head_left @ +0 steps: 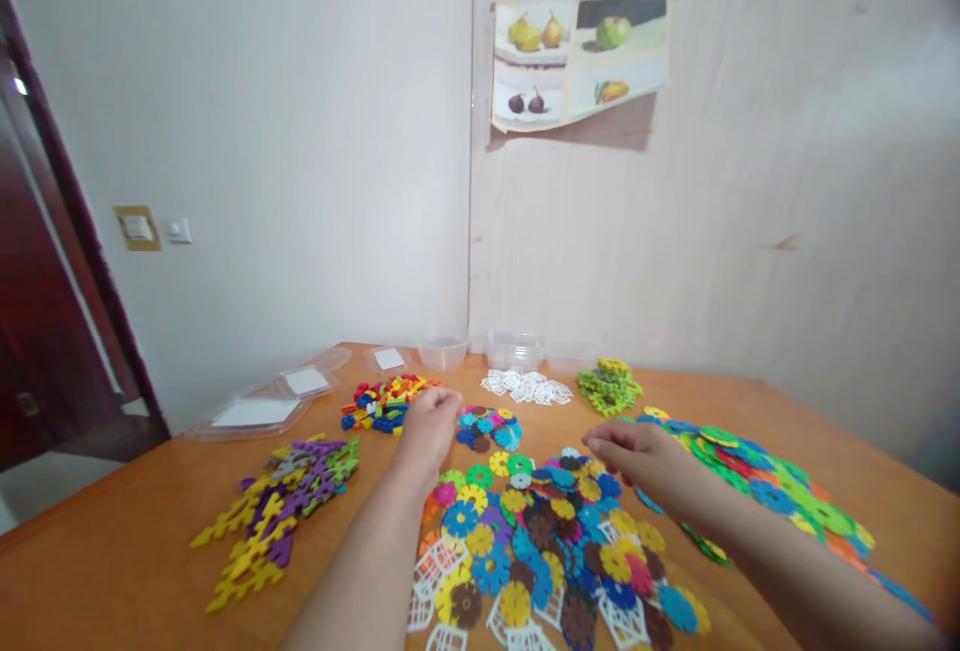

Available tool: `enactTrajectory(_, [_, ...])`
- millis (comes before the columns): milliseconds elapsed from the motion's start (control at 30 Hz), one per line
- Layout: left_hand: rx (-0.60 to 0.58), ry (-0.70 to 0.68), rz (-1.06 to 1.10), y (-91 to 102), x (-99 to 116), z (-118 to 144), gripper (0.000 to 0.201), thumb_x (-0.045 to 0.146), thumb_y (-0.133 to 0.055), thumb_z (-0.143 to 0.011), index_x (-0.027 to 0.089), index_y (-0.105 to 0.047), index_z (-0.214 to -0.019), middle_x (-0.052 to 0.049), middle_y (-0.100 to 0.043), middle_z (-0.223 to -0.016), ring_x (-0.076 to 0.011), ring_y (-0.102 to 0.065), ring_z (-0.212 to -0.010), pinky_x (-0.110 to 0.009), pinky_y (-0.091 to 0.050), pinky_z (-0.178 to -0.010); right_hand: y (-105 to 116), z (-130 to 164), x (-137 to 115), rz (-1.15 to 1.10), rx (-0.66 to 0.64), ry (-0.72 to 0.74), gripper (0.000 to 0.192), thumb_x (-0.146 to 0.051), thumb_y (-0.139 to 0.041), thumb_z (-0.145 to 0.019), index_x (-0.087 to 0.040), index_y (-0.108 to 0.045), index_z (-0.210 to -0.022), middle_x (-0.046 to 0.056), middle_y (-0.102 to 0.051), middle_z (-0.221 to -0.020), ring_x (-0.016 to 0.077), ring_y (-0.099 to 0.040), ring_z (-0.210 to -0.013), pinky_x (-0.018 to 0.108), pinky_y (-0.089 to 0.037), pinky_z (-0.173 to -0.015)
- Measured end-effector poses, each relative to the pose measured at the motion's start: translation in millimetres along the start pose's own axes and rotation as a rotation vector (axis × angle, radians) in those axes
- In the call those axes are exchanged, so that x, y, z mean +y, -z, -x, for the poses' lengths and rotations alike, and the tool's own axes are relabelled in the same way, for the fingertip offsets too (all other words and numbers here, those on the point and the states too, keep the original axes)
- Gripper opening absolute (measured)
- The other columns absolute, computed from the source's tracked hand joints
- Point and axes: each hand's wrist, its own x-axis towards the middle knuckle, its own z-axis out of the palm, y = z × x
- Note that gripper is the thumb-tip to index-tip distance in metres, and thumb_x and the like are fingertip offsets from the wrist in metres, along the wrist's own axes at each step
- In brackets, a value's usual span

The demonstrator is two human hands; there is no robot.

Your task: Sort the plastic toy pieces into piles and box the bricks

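— Where are the hands?
— The left hand [429,423], loosely curled, grips nothing I can make out, beside the small blue plastic flower discs [489,427] on the orange wooden desk [135,551].
— The right?
— The right hand [634,456] hovers half-closed over the big multicoloured flower-disc pile [540,541]; whether it holds one, I cannot tell.

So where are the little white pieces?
In the head view, the small white pieces lie at the table's far edge near the wall, between the clear tubs behind them and the green pile on their right.
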Motion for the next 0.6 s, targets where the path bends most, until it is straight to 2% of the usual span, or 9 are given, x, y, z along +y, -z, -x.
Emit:
enactTrajectory(100, [-0.203, 0.017, -0.065, -5.2, -13.5, 7.0, 0.014, 0.010, -0.072, -0.057, 0.020, -0.063, -0.060, 0.001, -0.061, -0.056, -0.0146, -0.053, -0.055, -0.022, -0.035, -0.053, 8.8, 26.6, 10.0, 0.035, 0.017, -0.023, 0.031, -0.050, -0.057, -0.084, -0.023, -0.071, -0.078, 0.002, -0.064, -0.069, 0.0162, -0.055, -0.062, 0.025, -0.040, -0.056])
enactTrajectory(200, [-0.274, 0.083, -0.033, -6.0, -25.0, 11.9, 0.024, 0.001, -0.070, -0.054, 0.023, -0.061, -0.060, 0.003, -0.057, -0.054, -0.0150, -0.052, -0.053, -0.022, -0.035, -0.054, 11.9, 42.3, 19.0, 0.055, 0.037, 0.007, 0.031, -0.049, -0.054, -0.087, -0.025, -0.072, -0.079, 0.003, -0.068, -0.074, 0.0188, -0.060, -0.070, 0.026, -0.043, -0.061])
enactTrajectory(367, [-0.415, -0.144, -0.269, -5.4, -26.6, 17.8, 0.033, -0.004, -0.073, -0.047, 0.023, -0.057, -0.056, 0.002, -0.055, -0.061, -0.0178, -0.056, -0.064, -0.024, -0.039, -0.065, 5.5, 44.8, 24.4, 0.076, 0.050, 0.039, 0.034, -0.051, -0.051, -0.089, -0.026, -0.073, -0.082, 0.002, -0.071, -0.079, 0.0214, -0.063, -0.078, 0.027, -0.045, -0.066])
enactTrajectory(433, [-0.417, -0.157, -0.328, -6.1, -24.1, 20.0, 0.035, -0.003, -0.077, -0.046, 0.023, -0.056, -0.056, 0.001, -0.054, -0.064, -0.0202, -0.058, -0.071, -0.026, -0.040, -0.071, 1.8, 43.7, 22.0, 0.080, 0.051, 0.035, 0.035, -0.052, -0.051, -0.089, -0.025, -0.074, -0.084, 0.002, -0.071, -0.078, 0.0213, -0.063, -0.077, 0.027, -0.044, -0.065])
enactTrajectory(500, [-0.419, -0.180, -0.421, -7.0, -22.2, 22.1, 0.032, 0.002, -0.079, -0.050, 0.023, -0.058, -0.059, -0.001, -0.055, -0.068, -0.0224, -0.059, -0.079, -0.027, -0.041, -0.076, -0.2, 43.7, 19.1, 0.076, 0.048, 0.031, 0.036, -0.052, -0.051, -0.089, -0.024, -0.073, -0.084, 0.002, -0.069, -0.075, 0.0203, -0.061, -0.073, 0.027, -0.042, -0.063])
enactTrajectory(600, [-0.495, -0.307, -0.755, -7.9, -20.5, 23.9, 0.017, 0.015, -0.076, -0.061, 0.024, -0.065, -0.070, -0.003, -0.060, -0.080, -0.0232, -0.060, -0.085, -0.029, -0.041, -0.078, 0.3, 44.8, 16.2, 0.069, 0.048, 0.042, 0.038, -0.051, -0.050, -0.090, -0.022, -0.072, -0.083, 0.001, -0.066, -0.074, 0.0194, -0.059, -0.072, 0.027, -0.041, -0.062])
